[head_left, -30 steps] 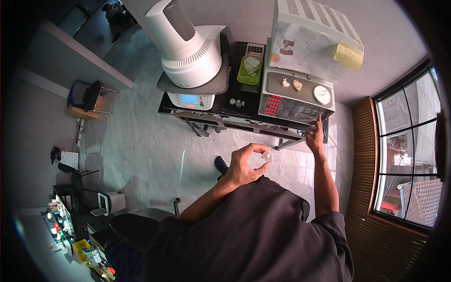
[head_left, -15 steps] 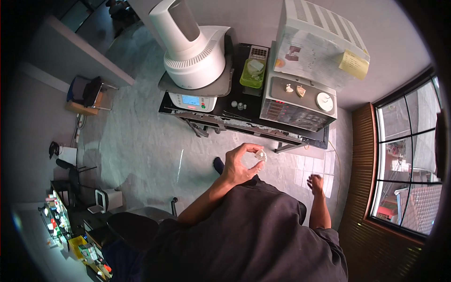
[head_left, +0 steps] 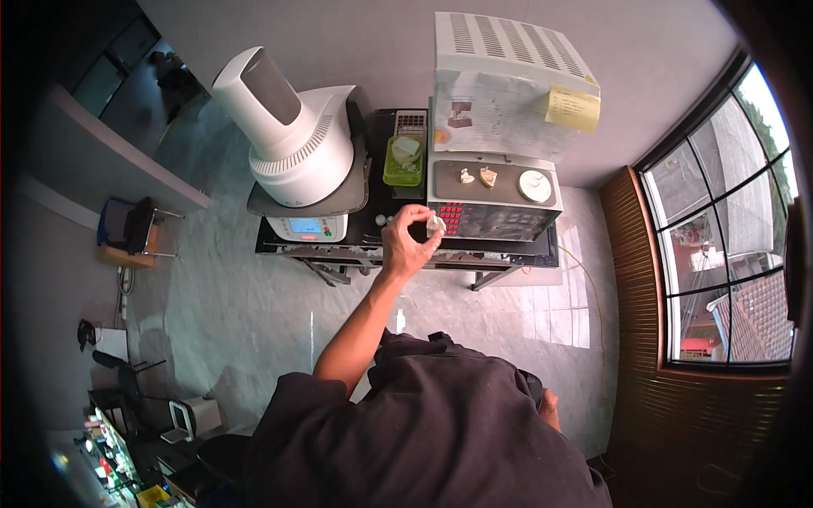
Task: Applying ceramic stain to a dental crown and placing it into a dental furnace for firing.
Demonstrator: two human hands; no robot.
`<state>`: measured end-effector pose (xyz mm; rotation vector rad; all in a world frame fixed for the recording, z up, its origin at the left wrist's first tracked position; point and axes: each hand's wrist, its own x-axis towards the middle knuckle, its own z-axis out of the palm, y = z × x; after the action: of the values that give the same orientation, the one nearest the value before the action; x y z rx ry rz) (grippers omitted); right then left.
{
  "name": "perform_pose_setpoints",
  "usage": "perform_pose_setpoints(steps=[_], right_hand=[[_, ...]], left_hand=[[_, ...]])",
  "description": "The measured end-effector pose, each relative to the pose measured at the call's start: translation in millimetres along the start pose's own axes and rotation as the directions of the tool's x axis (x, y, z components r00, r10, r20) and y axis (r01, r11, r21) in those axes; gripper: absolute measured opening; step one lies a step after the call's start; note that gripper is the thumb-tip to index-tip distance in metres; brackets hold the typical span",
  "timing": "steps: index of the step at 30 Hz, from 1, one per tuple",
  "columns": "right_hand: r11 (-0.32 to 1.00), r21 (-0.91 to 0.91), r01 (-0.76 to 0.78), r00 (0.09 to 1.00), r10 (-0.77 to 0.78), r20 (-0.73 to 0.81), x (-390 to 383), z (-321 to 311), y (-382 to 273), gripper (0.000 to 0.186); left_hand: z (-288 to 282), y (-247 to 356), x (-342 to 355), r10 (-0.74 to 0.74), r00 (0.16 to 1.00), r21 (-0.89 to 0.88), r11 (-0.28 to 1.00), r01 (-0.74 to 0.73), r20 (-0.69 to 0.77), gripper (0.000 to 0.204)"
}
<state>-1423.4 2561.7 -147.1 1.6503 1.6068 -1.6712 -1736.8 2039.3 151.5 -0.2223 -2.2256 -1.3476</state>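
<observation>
My left hand [head_left: 406, 247] holds a small pale, lumpy piece [head_left: 436, 227] between thumb and fingertips, in front of the red-lit panel of a boxy machine [head_left: 508, 223]. On that machine's grey top plate [head_left: 502, 192] are two small cream-coloured pieces [head_left: 487, 176] and a round white dish [head_left: 534, 185]. A few small pots [head_left: 381, 220] sit on the black table just left of my hand. My right hand [head_left: 548, 410] is low at my right side, mostly hidden by my dark clothing, its fingers out of sight.
A white machine [head_left: 302, 166] with a small display and a green tray [head_left: 402, 173] share the black table [head_left: 296, 253]. Chairs [head_left: 140, 237] and a cluttered desk [head_left: 118, 449] are at left, a window [head_left: 716, 237] at right, and a person [head_left: 174, 80] in the back room.
My left hand has moved forward and left to the machine's front, still holding the piece. My right hand has dropped from the machine to my side. The view has shifted.
</observation>
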Motion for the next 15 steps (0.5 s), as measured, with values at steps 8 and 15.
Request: perform_pose_setpoints(steps=[8, 15], right_hand=[[1.0, -0.025, -0.002, 1.0, 0.001, -0.027, -10, -24, 31, 0.024], [0.999, -0.045, 0.023, 0.999, -0.025, -0.029, -20, -24, 24, 0.031]], left_hand=[[40, -54, 46, -0.029, 0.999, 0.086, 0.996, 0.03, -0.016, 0.047], [54, -66, 62, -0.035, 0.999, 0.139, 0.99, 0.033, 0.013, 0.058]])
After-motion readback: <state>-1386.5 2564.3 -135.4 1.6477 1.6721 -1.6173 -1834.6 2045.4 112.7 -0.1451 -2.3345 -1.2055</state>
